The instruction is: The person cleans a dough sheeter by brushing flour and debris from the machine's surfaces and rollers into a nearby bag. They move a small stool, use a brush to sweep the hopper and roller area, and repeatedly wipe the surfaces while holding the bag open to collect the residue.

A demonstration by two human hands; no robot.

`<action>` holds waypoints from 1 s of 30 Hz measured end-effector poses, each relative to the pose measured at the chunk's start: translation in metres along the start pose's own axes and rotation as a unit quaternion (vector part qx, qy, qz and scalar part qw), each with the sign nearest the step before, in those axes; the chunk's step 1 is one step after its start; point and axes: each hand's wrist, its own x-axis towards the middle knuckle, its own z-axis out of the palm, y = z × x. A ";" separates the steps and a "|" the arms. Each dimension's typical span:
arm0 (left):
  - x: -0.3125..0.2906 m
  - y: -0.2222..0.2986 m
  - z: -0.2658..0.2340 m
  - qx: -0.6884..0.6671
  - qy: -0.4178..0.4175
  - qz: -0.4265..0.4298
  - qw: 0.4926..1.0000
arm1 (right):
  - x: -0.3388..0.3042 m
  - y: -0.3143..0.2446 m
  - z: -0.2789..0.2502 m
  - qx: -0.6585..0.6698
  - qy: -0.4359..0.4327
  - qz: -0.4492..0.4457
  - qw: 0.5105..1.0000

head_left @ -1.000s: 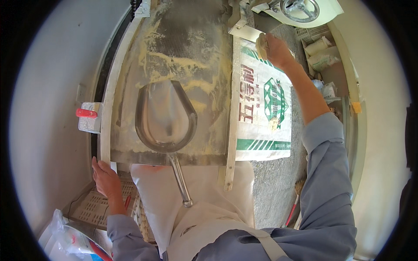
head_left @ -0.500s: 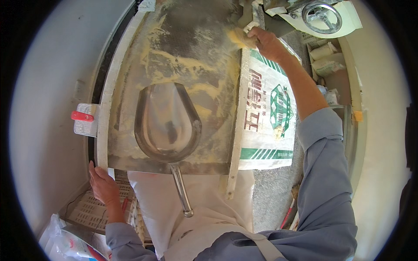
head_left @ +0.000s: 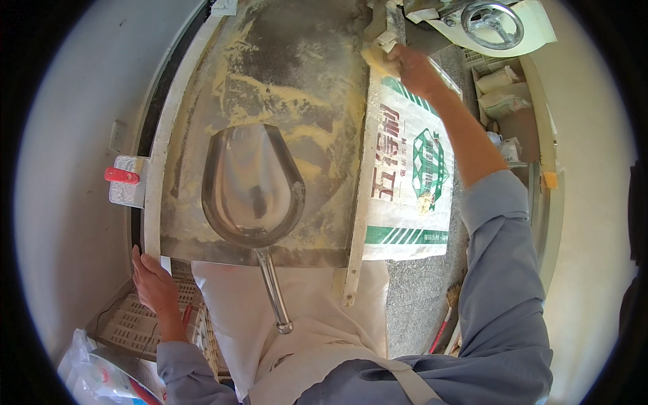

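Observation:
My right hand (head_left: pixel 417 70) is closed around a yellowish, bristly brush (head_left: pixel 379 62) at the far right rim of a flour-dusted metal tabletop (head_left: pixel 297 255). The grip itself is mostly hidden in the fingers. At the near left corner, my left hand (head_left: pixel 156 283) rests its stretched fingers against the outer side of the pale left rail (head_left: pixel 152 223), holding nothing. A large shiny metal scoop (head_left: pixel 256 189) lies on the tabletop, its handle sticking out over the near edge. Yellowish flour (head_left: pixel 270 91) is smeared in streaks across the metal, thicker beyond the scoop.
Against the right rail lies a white and green printed sack (head_left: pixel 408 182). A machine with a metal handwheel (head_left: pixel 493 25) stands at the far right, beside shelves with white bags (head_left: pixel 505 102). A metal box with a red handle (head_left: pixel 123 175) sits outside the left rail. Crates (head_left: pixel 131 320) stand below left.
The brush in my right hand has moved a little rightward, from over the tabletop onto its right rim. My left hand stays at the corner. The whole view has shifted slightly.

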 end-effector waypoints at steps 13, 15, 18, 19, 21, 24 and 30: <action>0.001 -0.003 0.002 0.003 0.004 0.001 1.000 | -0.035 -0.034 -0.014 0.039 -0.086 0.008 0.996; 0.000 -0.001 0.001 -0.005 0.000 -0.004 1.000 | -0.039 -0.036 -0.017 0.049 -0.067 0.003 0.997; 0.000 0.000 0.000 -0.001 0.001 -0.004 1.000 | -0.044 -0.036 -0.020 0.051 -0.047 0.014 0.998; 0.001 -0.001 0.000 0.004 -0.001 -0.006 1.000 | -0.045 -0.037 -0.020 0.035 -0.054 0.030 0.997; 0.001 -0.001 0.001 0.003 0.007 0.006 1.000 | -0.048 -0.039 -0.021 0.031 -0.068 0.045 0.996; 0.001 -0.002 0.001 0.005 -0.004 0.000 1.000 | -0.054 -0.045 -0.021 0.073 -0.097 0.038 0.992; 0.002 -0.002 0.001 -0.001 -0.010 -0.007 1.000 | -0.061 -0.051 -0.024 0.046 -0.057 0.036 0.997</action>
